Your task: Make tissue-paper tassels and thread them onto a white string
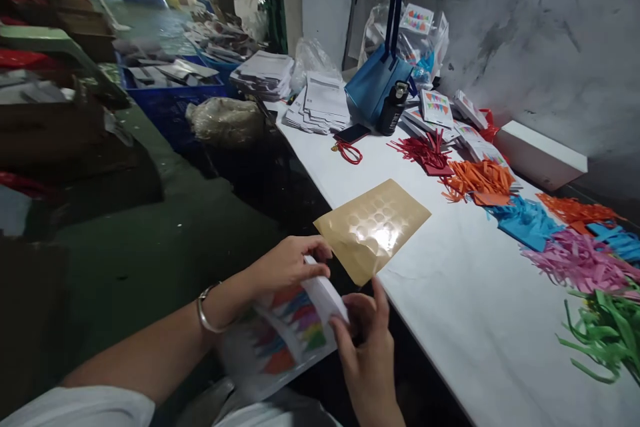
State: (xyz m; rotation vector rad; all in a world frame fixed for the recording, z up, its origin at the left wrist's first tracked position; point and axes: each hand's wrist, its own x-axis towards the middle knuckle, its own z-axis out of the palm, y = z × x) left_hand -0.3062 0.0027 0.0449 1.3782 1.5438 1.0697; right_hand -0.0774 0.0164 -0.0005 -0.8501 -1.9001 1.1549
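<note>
Over my lap, at the table's near edge, I hold a flat white box [295, 333] printed with rows of coloured shapes, tilted and slightly blurred. My left hand [293, 263], a silver bracelet on its wrist, pinches the far end of the box's white edge. At the near end of that edge, my right hand [367, 337] grips with the thumb, its index finger pointing up by the sticker sheet. That tan sheet of round clear stickers [375, 227] lies on the table with one corner over the edge.
On the white table [430, 287] lie red [425, 153], orange [477, 183], blue [527, 220], pink [583, 260] and green tassel bundles [607, 333]. Behind are a black bottle [393, 110], a blue bag [375, 87], a phone [353, 133] and paper stacks [320, 103]. Blue crates [170, 107] stand left.
</note>
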